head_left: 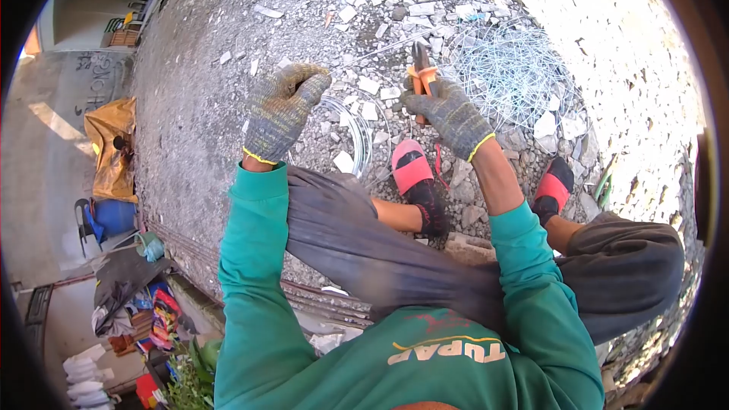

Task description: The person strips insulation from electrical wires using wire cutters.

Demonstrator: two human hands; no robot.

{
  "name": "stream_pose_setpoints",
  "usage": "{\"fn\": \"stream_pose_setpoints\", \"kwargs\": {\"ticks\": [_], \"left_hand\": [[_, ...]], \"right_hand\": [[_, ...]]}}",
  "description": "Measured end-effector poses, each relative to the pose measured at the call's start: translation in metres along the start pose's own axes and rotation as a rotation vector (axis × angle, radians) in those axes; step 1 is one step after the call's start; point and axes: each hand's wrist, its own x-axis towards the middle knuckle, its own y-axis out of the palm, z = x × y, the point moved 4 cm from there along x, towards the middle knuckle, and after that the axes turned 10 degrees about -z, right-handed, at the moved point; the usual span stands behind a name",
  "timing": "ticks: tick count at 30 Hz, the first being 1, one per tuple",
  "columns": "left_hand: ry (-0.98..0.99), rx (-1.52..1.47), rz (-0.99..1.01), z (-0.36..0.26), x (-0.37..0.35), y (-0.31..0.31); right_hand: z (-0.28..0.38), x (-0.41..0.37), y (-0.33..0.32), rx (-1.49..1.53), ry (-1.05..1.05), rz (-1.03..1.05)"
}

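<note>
My left hand (285,110), in a grey-and-yellow knitted glove, is closed with thumb and fingers pressed together; what it pinches, if anything, is too small to make out. In a matching glove, my right hand (452,115) grips cutting pliers (422,74) by their orange handles, the dark jaws pointing away from me. Between the hands, a coil of silvery wire (366,140) lies on the gravel. Just beyond the pliers, to the right, spreads a tangled heap of short thin wire pieces (505,72). A thin strand (387,48) stretches across the stones near the jaws.
Broken stone and rubble (425,7) cover the ground. My feet, in red-and-black slippers (412,167), are below and right of the coil. Long rods (334,307) run along the left behind my leg. A tan sack (112,144) and a blue container (114,218) stand further left.
</note>
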Motion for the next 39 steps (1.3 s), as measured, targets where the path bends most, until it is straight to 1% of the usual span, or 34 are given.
{"fn": "stream_pose_setpoints", "kwargs": {"ticks": [2, 3, 4, 6, 7, 10, 13, 15, 20, 22, 23, 25, 26, 28, 29, 31, 33, 34, 36, 38, 39], "left_hand": [[0.11, 0.017, -0.017, 0.004, -0.002, 0.006], [0.112, -0.014, 0.007, 0.006, -0.002, 0.01], [0.111, -0.017, 0.008, 0.003, -0.003, 0.013], [0.142, -0.059, 0.028, -0.005, -0.008, 0.016], [0.142, -0.061, 0.029, -0.007, -0.009, 0.018], [0.12, -0.084, 0.066, -0.009, -0.012, 0.025], [0.108, -0.095, 0.085, -0.011, -0.015, 0.029], [0.154, -0.055, 0.086, -0.015, -0.017, 0.028], [0.144, -0.036, 0.087, -0.016, -0.017, 0.029], [0.141, -0.036, 0.086, -0.016, -0.017, 0.03], [0.144, -0.016, 0.087, -0.017, -0.016, 0.031], [0.145, 0.005, 0.092, -0.017, -0.015, 0.032], [0.139, -0.011, 0.094, -0.018, -0.015, 0.033], [0.132, -0.025, 0.099, -0.017, -0.016, 0.034], [0.132, -0.036, 0.117, -0.017, -0.017, 0.035], [0.132, -0.054, 0.145, -0.016, -0.015, 0.035], [0.097, 0.02, 0.174, -0.013, -0.01, 0.027], [0.094, 0.012, 0.187, -0.009, -0.008, 0.024], [0.022, 0.034, 0.187, 0.001, -0.004, 0.021], [0.048, 0.078, 0.206, 0.004, -0.005, 0.028], [0.05, 0.105, 0.206, 0.005, -0.007, 0.033]], "right_hand": [[-0.001, -0.008, 0.011, -0.934, -0.425, -0.084], [-0.008, -0.011, 0.022, -0.912, -0.375, -0.061], [-0.014, -0.014, 0.03, -0.915, -0.374, -0.063], [-0.02, -0.022, 0.045, -0.883, -0.552, -0.073], [-0.02, -0.024, 0.048, -0.861, -0.567, -0.094], [-0.01, -0.032, 0.051, -0.836, -0.522, -0.121], [-0.009, -0.03, 0.05, -0.79, -0.568, -0.108], [-0.008, -0.028, 0.05, -0.76, -0.556, -0.1], [-0.012, -0.027, 0.045, -0.692, -0.533, -0.083], [-0.012, -0.025, 0.043, -0.747, -0.621, -0.143], [-0.012, -0.024, 0.041, -0.748, -0.62, -0.145], [-0.012, -0.022, 0.039, -0.715, -0.457, -0.114], [-0.01, -0.021, 0.039, -0.715, -0.455, -0.115], [-0.012, -0.019, 0.036, -0.705, -0.355, -0.104], [-0.018, -0.016, 0.034, -0.705, -0.351, -0.108], [-0.024, -0.009, 0.031, -0.666, -0.418, -0.17], [-0.018, -0.007, 0.021, -0.652, -0.385, -0.202], [-0.014, -0.006, 0.015, -0.638, -0.359, -0.224], [-0.026, 0.006, 0.004, -0.65, -0.374, -0.279], [-0.032, 0.01, -0.001, -0.521, -0.463, -0.307], [-0.037, 0.017, -0.007, -0.571, -0.516, -0.293]]}}
